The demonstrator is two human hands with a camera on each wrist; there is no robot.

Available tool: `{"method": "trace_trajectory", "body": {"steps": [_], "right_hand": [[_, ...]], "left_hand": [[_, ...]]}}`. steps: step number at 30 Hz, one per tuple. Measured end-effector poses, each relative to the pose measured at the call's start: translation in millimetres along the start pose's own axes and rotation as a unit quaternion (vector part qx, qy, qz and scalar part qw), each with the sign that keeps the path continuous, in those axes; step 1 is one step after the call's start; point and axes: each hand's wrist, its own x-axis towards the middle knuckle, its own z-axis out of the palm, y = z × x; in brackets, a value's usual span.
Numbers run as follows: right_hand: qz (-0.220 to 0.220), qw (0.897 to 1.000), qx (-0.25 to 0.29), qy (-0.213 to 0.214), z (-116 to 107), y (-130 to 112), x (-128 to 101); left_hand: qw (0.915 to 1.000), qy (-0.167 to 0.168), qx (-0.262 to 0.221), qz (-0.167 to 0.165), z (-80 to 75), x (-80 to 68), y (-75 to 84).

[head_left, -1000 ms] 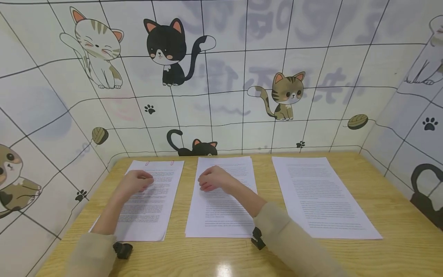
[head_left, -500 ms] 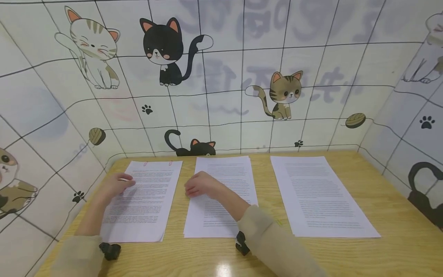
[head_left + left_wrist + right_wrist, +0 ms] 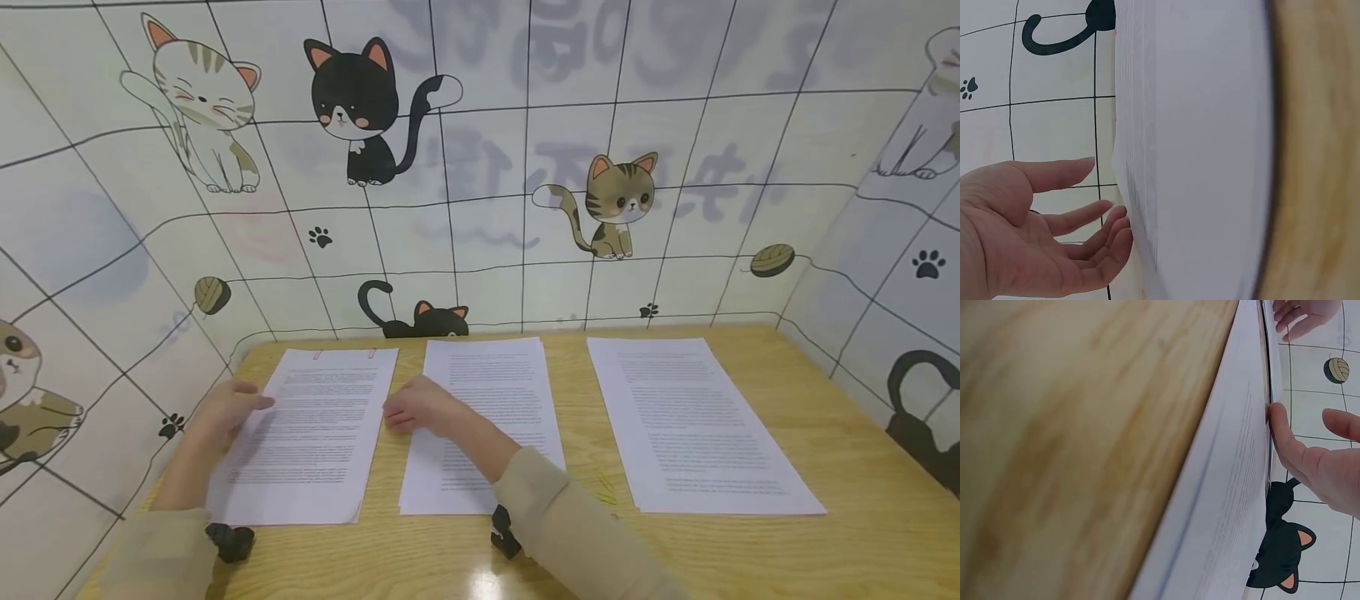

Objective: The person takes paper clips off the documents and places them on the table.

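Note:
Three printed paper stacks lie side by side on the table. My left hand (image 3: 225, 408) is at the left edge of the left paper stack (image 3: 315, 442), thumb extended over it. In the left wrist view, its loosely bent fingers (image 3: 1113, 250) reach the paper's edge. My right hand (image 3: 423, 407) spans the gap between the left stack and the middle paper stack (image 3: 495, 450), fingertips right by the left stack's right edge. Its fingers (image 3: 1291, 447) look fairly straight in the right wrist view. Two red paper clips (image 3: 317, 355) sit on the left stack's top edge.
The right paper stack (image 3: 697, 425) lies apart from the others. Small yellow clip-like pieces (image 3: 606, 490) lie on the wooden table (image 3: 862, 467) between the middle and right stacks. A cat-patterned cloth wall (image 3: 487, 183) encloses the back and sides.
Both hands have moved left. The left hand has gone from above the left stack to its left edge; the right hand has come from over the middle stack toward the left stack's right edge.

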Motion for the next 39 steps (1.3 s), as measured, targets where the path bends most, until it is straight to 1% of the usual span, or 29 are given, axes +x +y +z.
{"method": "trace_trajectory", "body": {"steps": [3, 8, 15, 19, 23, 25, 28, 30, 35, 39], "right_hand": [[0.005, 1.000, 0.011, 0.009, 2, 0, 0], [0.009, 1.000, 0.018, 0.019, 4, 1, 2], [0.014, 1.000, -0.023, 0.009, 3, 2, 4], [0.022, 0.999, -0.035, 0.007, 3, 2, 4], [0.023, 0.999, -0.034, 0.011, 4, 1, 4], [0.021, 0.999, -0.032, 0.012, 5, 0, 4], [0.018, 0.999, -0.030, 0.008, 5, -2, 4], [0.017, 1.000, -0.022, -0.002, 5, 0, 5], [0.018, 1.000, 0.003, -0.024, 5, 3, 7], [0.023, 0.999, -0.008, -0.021, 5, 2, 5]], "left_hand": [[0.9999, 0.003, 0.010, -0.006, -2.6, 0.0, -0.6], [0.9998, 0.011, -0.001, -0.018, -3.7, 2.3, -3.6], [0.9993, 0.016, -0.011, -0.031, -3.1, 0.4, -2.4], [0.9994, 0.004, -0.018, -0.028, -3.7, -0.7, -1.5], [0.9994, -0.011, -0.028, -0.020, -4.4, 1.6, -3.8], [0.9992, -0.011, -0.029, -0.026, -3.7, 3.5, -4.8], [0.9993, -0.010, -0.016, -0.033, -2.4, 5.0, -5.1], [0.9995, -0.013, -0.004, -0.028, -1.4, 3.7, -3.7], [0.9992, -0.040, 0.005, 0.006, 0.9, -4.3, 3.2], [0.9984, -0.052, 0.005, 0.021, 2.8, -7.3, 5.4]]}}
